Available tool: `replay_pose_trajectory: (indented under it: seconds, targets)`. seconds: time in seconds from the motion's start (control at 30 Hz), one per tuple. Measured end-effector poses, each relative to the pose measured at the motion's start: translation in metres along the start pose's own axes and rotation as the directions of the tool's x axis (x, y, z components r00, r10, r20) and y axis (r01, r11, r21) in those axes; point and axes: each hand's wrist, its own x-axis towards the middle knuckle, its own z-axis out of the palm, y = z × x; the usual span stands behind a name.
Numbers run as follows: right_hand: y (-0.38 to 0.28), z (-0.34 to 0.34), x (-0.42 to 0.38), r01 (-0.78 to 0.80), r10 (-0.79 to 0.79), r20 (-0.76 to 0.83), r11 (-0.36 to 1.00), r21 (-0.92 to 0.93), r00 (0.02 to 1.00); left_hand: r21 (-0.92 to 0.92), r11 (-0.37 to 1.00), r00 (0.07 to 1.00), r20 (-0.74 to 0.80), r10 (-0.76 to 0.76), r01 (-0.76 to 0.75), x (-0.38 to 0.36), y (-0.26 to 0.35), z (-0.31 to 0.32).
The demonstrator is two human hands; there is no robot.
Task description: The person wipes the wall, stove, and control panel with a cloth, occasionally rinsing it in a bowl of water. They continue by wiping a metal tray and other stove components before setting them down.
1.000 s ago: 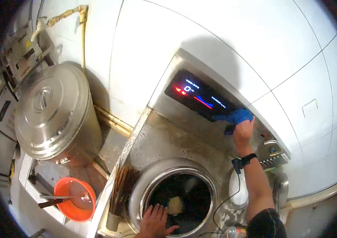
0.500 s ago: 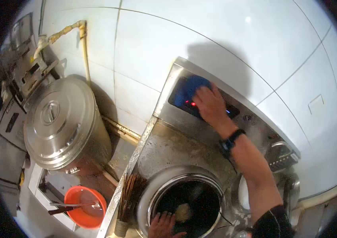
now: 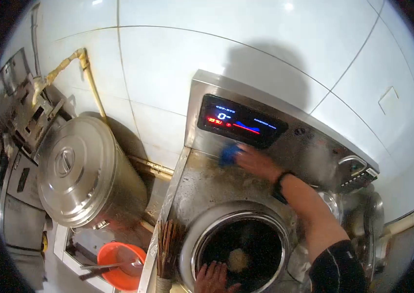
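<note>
My right hand (image 3: 252, 161) is closed on a blue cloth (image 3: 229, 155), which lies against the steel surface (image 3: 207, 183) just below the lit display panel (image 3: 238, 122). A dark band circles my right wrist. At the bottom of the view my left hand (image 3: 212, 278) rests with its fingers spread at the near left part of a round dark cooktop (image 3: 258, 239) with a shiny metal rim. A pale round patch (image 3: 238, 260) shows on the dark surface, right of my left hand.
On the left stands a large lidded steel pot (image 3: 77, 171). Below it is an orange bowl (image 3: 119, 278) with a utensil across it. A bundle of thin sticks (image 3: 167, 249) stands left of the cooktop. A metal handle (image 3: 353, 163) is at the right. Behind is a tiled wall (image 3: 168, 63).
My right hand and the blue cloth have moved down off the display panel onto the steel below, uncovering the lit digits. My left hand stays on the cooktop. The view has shifted slightly.
</note>
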Motion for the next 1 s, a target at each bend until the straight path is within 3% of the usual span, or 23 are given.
replay_pose_trajectory:
  seconds: [0.07, 0.1, 0.13, 0.2, 0.27, 0.37, 0.43, 0.47, 0.5, 0.53, 0.6, 0.63, 0.7, 0.77, 0.83, 0.9, 0.97, 1.0]
  targets:
    - [-0.007, 0.004, -0.094, -0.094, 0.08, 0.145, 0.991, 0.096, 0.986, -0.032, 0.998, 0.998, 0.046, -0.045, 0.046, 0.006, 0.008, -0.021]
    - [-0.016, -0.048, -0.107, -0.262, 0.185, 0.52, 0.962, 0.078, 0.834, 0.037, 0.999, 0.999, 0.04, 0.021, -0.022, 0.008, 0.01, -0.032]
    - [-0.022, -0.038, -0.151, -0.342, 0.282, 0.426, 0.937, 0.07, 0.86, 0.112, 0.989, 0.995, 0.037, 0.091, -0.094, 0.008, 0.01, -0.036]
    - [-0.027, -0.042, -0.172, -0.42, 0.374, 0.331, 0.904, 0.078, 0.866, 0.025, 0.999, 0.999, 0.035, 0.039, -0.04, 0.004, 0.004, -0.02]
    - [-0.029, -0.046, -0.178, -0.273, 0.333, 0.433, 0.942, -0.195, 0.838, -0.052, 0.999, 0.999, 0.053, -0.004, 0.007, -0.002, 0.002, -0.008]
    - [-0.012, -0.022, -0.134, -0.252, 0.231, 0.299, 0.967, 0.034, 0.926, -0.005, 1.0, 0.997, 0.082, -0.014, 0.014, 0.004, 0.004, -0.012]
    - [-0.006, -0.008, -0.049, -0.212, 0.155, 0.253, 0.953, 0.216, 0.955, 0.109, 0.994, 1.0, 0.022, 0.009, -0.012, 0.006, 0.005, -0.013]
    - [-0.001, 0.014, -0.027, 0.026, -0.03, 0.02, 0.984, 0.178, 0.999, 0.129, 0.991, 0.998, 0.053, 0.037, -0.044, 0.007, 0.007, -0.012]
    - [-0.009, 0.034, 0.012, -0.011, 0.029, -0.128, 0.99, 0.138, 0.991, 0.115, 0.993, 1.0, -0.004, 0.031, -0.03, 0.008, 0.009, -0.011]
    - [-0.021, 0.036, 0.05, -0.122, 0.15, -0.148, 0.975, 0.186, 0.978, 0.099, 0.995, 0.998, -0.065, 0.022, -0.016, 0.011, 0.011, -0.008]
    - [-0.027, -0.01, 0.1, -0.138, 0.152, -0.056, 0.97, 0.201, 0.987, 0.148, 0.987, 0.997, -0.042, 0.063, -0.056, 0.013, 0.009, -0.004]
    - [-0.029, 0.002, 0.093, -0.172, 0.188, -0.059, 0.963, 0.206, 0.98, 0.168, 0.984, 0.997, -0.038, 0.066, -0.059, 0.013, 0.01, -0.006]
    - [-0.033, 0.029, 0.083, -0.174, 0.266, -0.189, 0.901, 0.397, 0.945, 0.196, 0.978, 0.997, -0.024, 0.074, -0.068, 0.012, 0.016, -0.012]
    - [-0.029, 0.047, 0.016, -0.068, 0.148, -0.196, 0.929, 0.365, 0.969, 0.202, 0.977, 0.997, -0.01, 0.071, -0.067, 0.012, 0.021, -0.013]
    - [-0.031, 0.023, -0.079, -0.272, 0.365, 0.053, 0.58, 0.768, 0.929, 0.3, 0.946, 0.992, 0.032, 0.121, -0.125, 0.017, 0.011, -0.008]
    - [-0.027, 0.034, -0.16, -0.254, 0.155, 0.244, 0.853, 0.455, 0.957, 0.332, 0.932, 0.988, -0.003, 0.153, -0.143, 0.019, 0.015, -0.014]
    - [-0.032, -0.025, -0.217, -0.3, 0.228, 0.299, 0.928, 0.222, 0.927, 0.34, 0.927, 0.981, -0.044, 0.187, -0.161, 0.021, 0.02, -0.017]
    - [-0.037, -0.028, -0.247, -0.362, 0.271, 0.365, 0.909, 0.208, 0.89, 0.343, 0.925, 0.982, -0.037, 0.186, -0.162, 0.022, 0.023, -0.019]
